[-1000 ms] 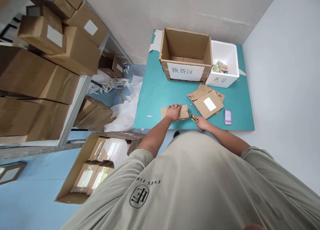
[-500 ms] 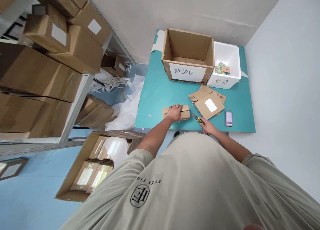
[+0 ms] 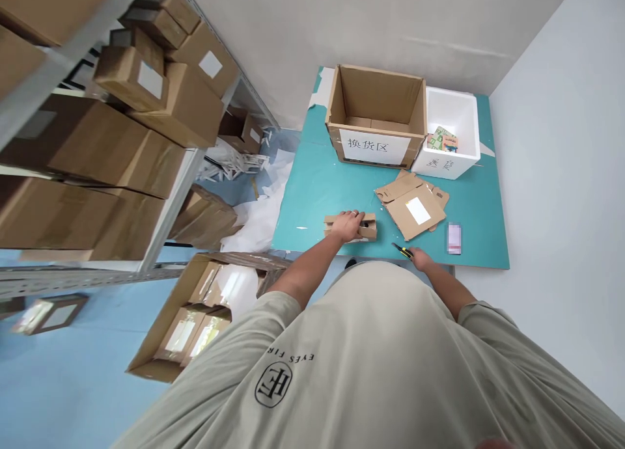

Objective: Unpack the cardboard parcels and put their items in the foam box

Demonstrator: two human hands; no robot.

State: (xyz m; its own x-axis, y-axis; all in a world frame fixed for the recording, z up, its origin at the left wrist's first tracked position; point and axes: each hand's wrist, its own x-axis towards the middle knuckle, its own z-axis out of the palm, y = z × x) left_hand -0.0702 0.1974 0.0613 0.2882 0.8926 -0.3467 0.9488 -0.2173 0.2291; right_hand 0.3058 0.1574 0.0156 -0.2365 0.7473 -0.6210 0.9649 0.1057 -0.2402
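Note:
A small cardboard box (image 3: 370,230) lies near the front edge of the teal-topped table (image 3: 312,195). My left hand (image 3: 347,225) lies across it, fingers curled over the top and gripping it. The box's top flaps stand slightly parted, and something dark shows in the gap. To its right, my right hand (image 3: 420,259) is closed around a black and yellow utility knife (image 3: 403,250). The knife's tip points left, apart from the box. Flattened cardboard packaging (image 3: 415,209) with a white label rests just beyond the knife.
A large cardboard carton (image 3: 375,146) and a white foam box (image 3: 446,166) holding small packets stand at the table's back. A phone-like object (image 3: 454,239) lies at the right. Shelves of cartons (image 3: 185,104) rise on the left, above an open carton of parcels (image 3: 146,332).
The small box's flaps have come apart at the top. My right hand has drawn the knife back toward me, away from the box. My left hand stays on the box.

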